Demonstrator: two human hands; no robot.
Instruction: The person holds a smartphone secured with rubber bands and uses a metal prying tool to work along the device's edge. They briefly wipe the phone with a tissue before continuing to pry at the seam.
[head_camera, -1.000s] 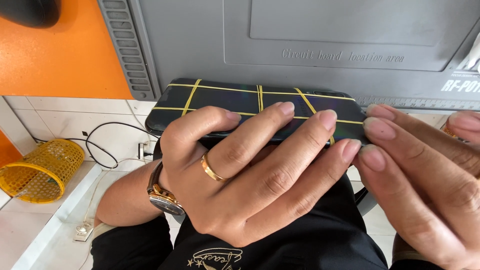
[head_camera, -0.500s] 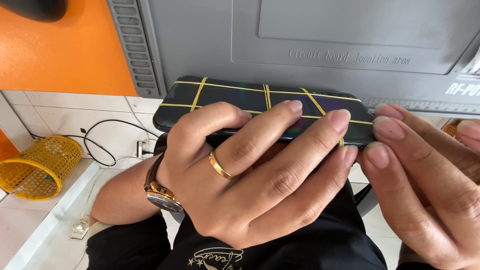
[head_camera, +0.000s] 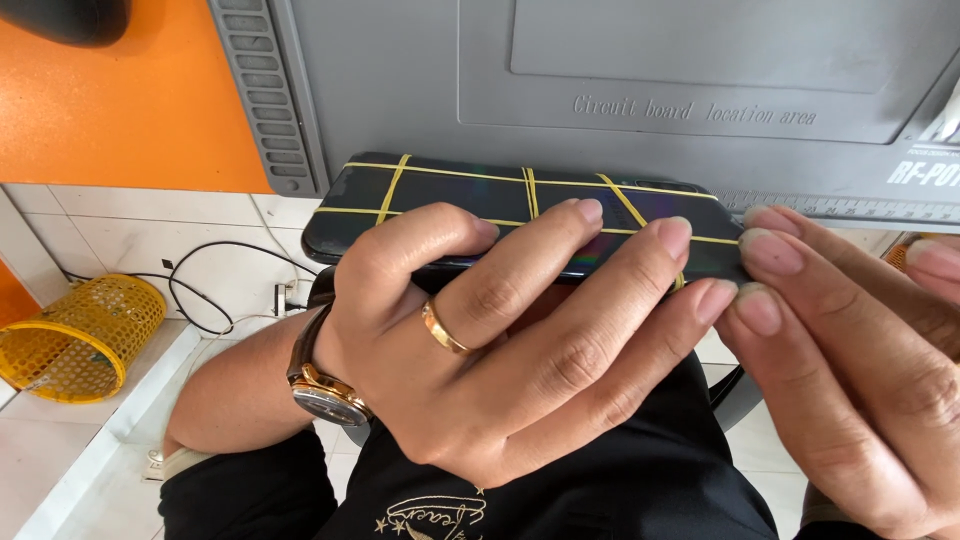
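- The left hand (head_camera: 480, 370) holds a dark phone (head_camera: 520, 215) by its long near edge; its grip is pressed together on the phone, with the fingertips (head_camera: 585, 212) lying on the top face and the thumb out of sight beneath.
- The phone lies level and lengthwise, left to right, just in front of the near edge of a grey work mat (head_camera: 420, 90) on the surface, over the person's lap.
- Thin yellow rubber bands (head_camera: 528, 192) wrap the phone, some running along its length and some crossing it.
- The right hand (head_camera: 860, 370) meets the phone's right end, its fingertips (head_camera: 768, 250) touching that end; its grip pinches the end, though the thumb is hidden.
- A gold ring (head_camera: 443, 328) sits on one left finger, and a wristwatch (head_camera: 325, 395) with a brown strap is on the left wrist.
- An orange panel (head_camera: 130, 110) lies left of the mat.
- Down on the white tiled floor (head_camera: 60, 450) stands a yellow mesh basket (head_camera: 75, 335), with a black cable (head_camera: 215, 290) near it.
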